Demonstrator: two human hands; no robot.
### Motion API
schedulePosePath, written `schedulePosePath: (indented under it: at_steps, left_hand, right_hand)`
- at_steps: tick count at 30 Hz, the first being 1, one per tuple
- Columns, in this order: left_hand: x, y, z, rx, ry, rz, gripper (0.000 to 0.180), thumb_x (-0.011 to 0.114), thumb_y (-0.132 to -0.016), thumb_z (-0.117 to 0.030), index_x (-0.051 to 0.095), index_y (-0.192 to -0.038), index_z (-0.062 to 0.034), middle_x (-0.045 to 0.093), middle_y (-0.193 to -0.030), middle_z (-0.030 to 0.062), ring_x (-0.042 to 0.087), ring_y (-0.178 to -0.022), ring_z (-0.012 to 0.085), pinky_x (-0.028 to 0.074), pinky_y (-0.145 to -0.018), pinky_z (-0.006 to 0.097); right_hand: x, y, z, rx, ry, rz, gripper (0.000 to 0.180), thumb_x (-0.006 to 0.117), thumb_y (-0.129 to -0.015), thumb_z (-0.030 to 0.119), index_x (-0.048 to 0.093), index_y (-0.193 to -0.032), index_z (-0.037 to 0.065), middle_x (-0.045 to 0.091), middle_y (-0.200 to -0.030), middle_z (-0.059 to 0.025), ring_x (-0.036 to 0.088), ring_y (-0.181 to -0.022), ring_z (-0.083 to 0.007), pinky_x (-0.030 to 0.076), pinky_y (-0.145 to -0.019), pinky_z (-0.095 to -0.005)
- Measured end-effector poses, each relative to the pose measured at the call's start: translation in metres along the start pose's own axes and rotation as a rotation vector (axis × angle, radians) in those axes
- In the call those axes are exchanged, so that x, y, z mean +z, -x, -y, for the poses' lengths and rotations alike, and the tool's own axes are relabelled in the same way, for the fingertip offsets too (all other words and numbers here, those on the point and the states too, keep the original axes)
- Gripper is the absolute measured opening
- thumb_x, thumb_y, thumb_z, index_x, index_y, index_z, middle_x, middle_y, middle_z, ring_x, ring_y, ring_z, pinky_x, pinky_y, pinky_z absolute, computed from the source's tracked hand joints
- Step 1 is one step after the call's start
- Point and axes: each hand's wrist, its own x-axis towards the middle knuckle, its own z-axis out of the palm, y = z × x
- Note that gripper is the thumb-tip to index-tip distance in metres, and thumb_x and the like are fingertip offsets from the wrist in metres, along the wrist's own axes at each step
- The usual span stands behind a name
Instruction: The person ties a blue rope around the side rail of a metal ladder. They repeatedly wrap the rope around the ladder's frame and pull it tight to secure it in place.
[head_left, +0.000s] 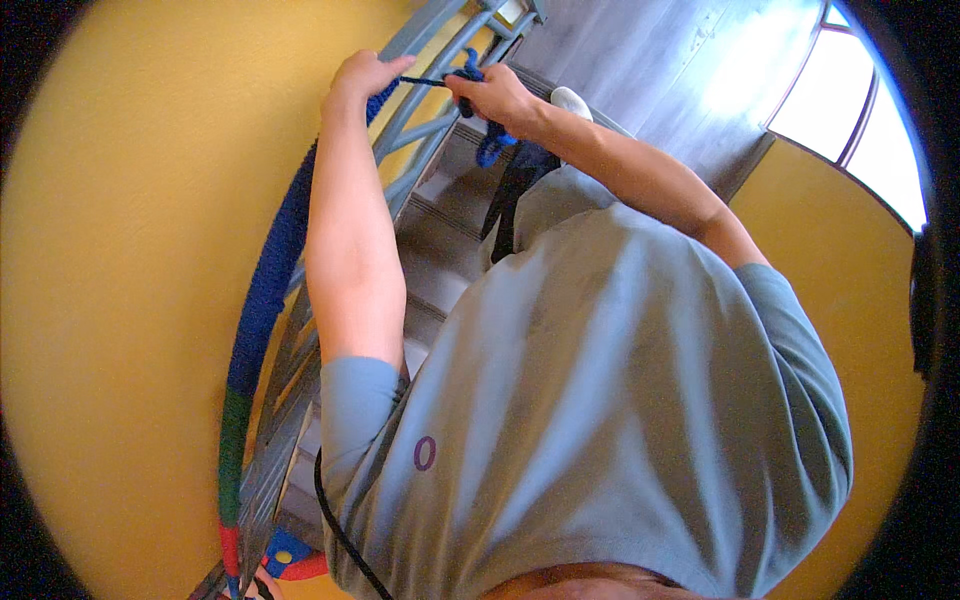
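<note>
A long knitted handrail cover (270, 270) in blue, green and red runs along the stair railing on the left. My left hand (367, 74) grips its upper blue end over the rail, thumb stretched out to the right and the other fingers mostly hidden. Dark blue yarn (424, 81) runs taut from that end across to my right hand (497, 97). Closed in a pinch, my right hand holds the yarn, and loose loops of blue yarn (492, 147) hang below its fingers.
The grey metal railing (400, 190) slopes between a yellow wall (140, 260) and the grey stairs (445, 225). A grey floor (640, 60) lies at the top, with bright windows (850, 90) at the far right. A black cord (342, 535) hangs beside my left sleeve.
</note>
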Motion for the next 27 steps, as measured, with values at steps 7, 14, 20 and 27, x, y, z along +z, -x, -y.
schedulePosePath:
  at_steps: [7,14,20,27]
  left_hand:
    - [-0.012,0.001,0.003,0.056,0.449,0.414,0.061,0.067,-0.075,-0.054,0.064,-0.1,0.0022,0.066,-0.092,0.0132,0.061,-0.08,0.0196,0.048,-0.074,0.032]
    - [-0.015,-0.005,0.001,0.131,0.422,0.246,0.055,0.054,-0.087,-0.052,0.064,-0.101,0.0005,0.066,-0.089,0.0143,0.06,-0.084,0.0206,0.046,-0.08,0.033]
    - [-0.027,0.026,0.002,0.289,0.421,0.043,0.037,0.06,-0.084,-0.031,0.056,-0.11,-0.0053,0.064,-0.098,0.0202,0.061,-0.099,0.0328,0.046,-0.087,0.038]
    - [-0.036,0.012,0.001,0.202,0.217,-0.062,0.043,0.055,-0.085,-0.042,0.063,-0.086,0.0006,0.063,-0.078,0.0243,0.061,-0.08,0.0418,0.048,-0.074,0.044]
  right_hand:
    - [-0.006,0.011,0.035,-0.404,0.528,0.15,0.032,0.061,-0.085,0.028,0.06,-0.069,0.0,0.058,-0.06,-0.0144,0.055,-0.053,-0.0223,0.044,-0.053,-0.0344]
    - [-0.014,-0.016,0.075,-0.104,0.201,0.108,0.031,0.061,-0.084,0.031,0.064,-0.071,0.003,0.057,-0.056,-0.003,0.052,-0.054,-0.0091,0.043,-0.051,-0.0293]
    - [-0.011,-0.063,0.128,-0.289,0.24,0.337,0.035,0.058,-0.083,0.034,0.065,-0.066,0.005,0.057,-0.056,-0.0051,0.053,-0.052,-0.0119,0.043,-0.05,-0.031]
    - [0.028,-0.128,0.167,-0.352,0.501,0.506,0.036,0.056,-0.083,0.035,0.065,-0.07,0.003,0.06,-0.062,-0.0085,0.055,-0.058,-0.0161,0.044,-0.055,-0.0343]
